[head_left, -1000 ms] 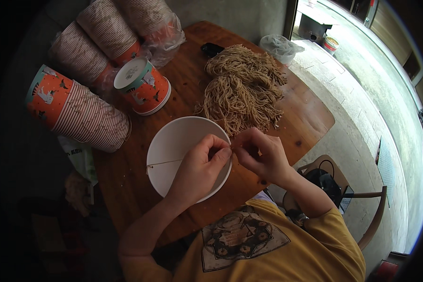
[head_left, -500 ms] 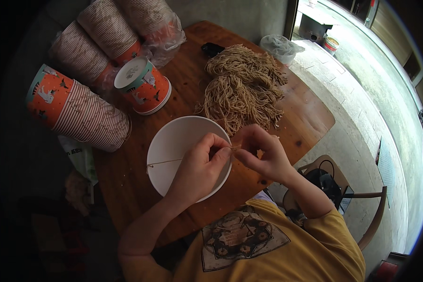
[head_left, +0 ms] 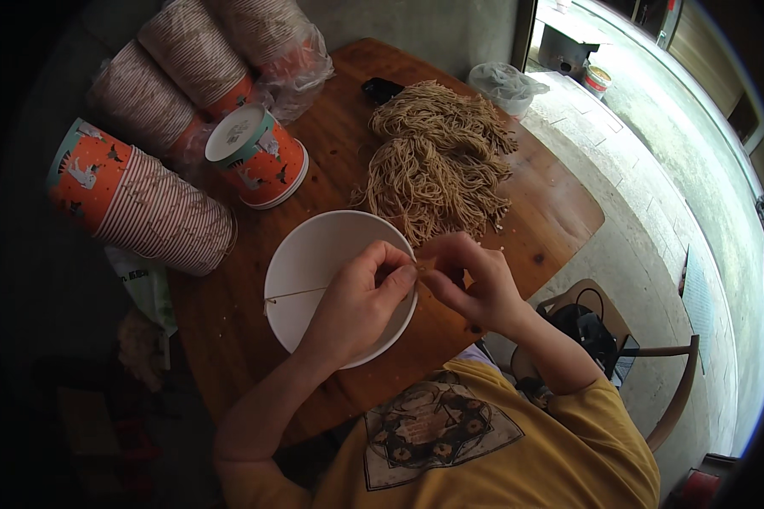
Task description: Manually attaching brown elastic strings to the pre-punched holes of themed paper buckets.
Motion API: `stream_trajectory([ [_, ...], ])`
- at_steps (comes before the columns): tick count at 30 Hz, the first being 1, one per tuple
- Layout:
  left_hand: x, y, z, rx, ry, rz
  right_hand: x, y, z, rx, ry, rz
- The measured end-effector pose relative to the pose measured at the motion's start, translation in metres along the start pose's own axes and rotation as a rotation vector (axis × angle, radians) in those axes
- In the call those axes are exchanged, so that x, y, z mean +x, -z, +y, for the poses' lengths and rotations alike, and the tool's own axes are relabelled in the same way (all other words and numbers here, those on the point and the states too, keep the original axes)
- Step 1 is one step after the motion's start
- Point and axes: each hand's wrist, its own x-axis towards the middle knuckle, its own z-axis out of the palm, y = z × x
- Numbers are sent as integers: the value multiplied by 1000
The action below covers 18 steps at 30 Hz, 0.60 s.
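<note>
A white paper bucket (head_left: 301, 254) stands mouth up in front of me on the wooden table. Across its mouth runs a thin brown cord (head_left: 293, 294), fastened at the left rim. My left hand (head_left: 361, 297) is over the bucket, thumb and forefinger pinched on the cord near the right rim. Just outside that rim, my right hand (head_left: 475, 284) also pinches the cord, its fingertips close to the left ones. The cord's end between the fingers is too small to make out. Beyond the hands lies a heap of tan cords (head_left: 441, 161).
An upside-down orange bucket (head_left: 263, 161) stands behind the white one. Stacked buckets (head_left: 161, 204) lie at the left, with more wrapped stacks (head_left: 199, 59) behind. A clear plastic bag in a tub (head_left: 508, 89) sits at the far edge. A chair (head_left: 675, 390) holding a black bag stands at right.
The right fingers have shifted slightly, curling closer together at the rim. The left hand keeps its pinch almost in place, and the bucket has barely moved.
</note>
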Motion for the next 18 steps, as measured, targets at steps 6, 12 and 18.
stream_trajectory([
  [6,0,0,-1,-99,32,-31,-1,-6,3,257,-222,25],
  [12,-5,-7,-1,94,-122,23,-1,-7,1,557,-380,-11],
  [18,-3,-3,-5,221,-152,52,-1,-7,0,550,-418,-20],
])
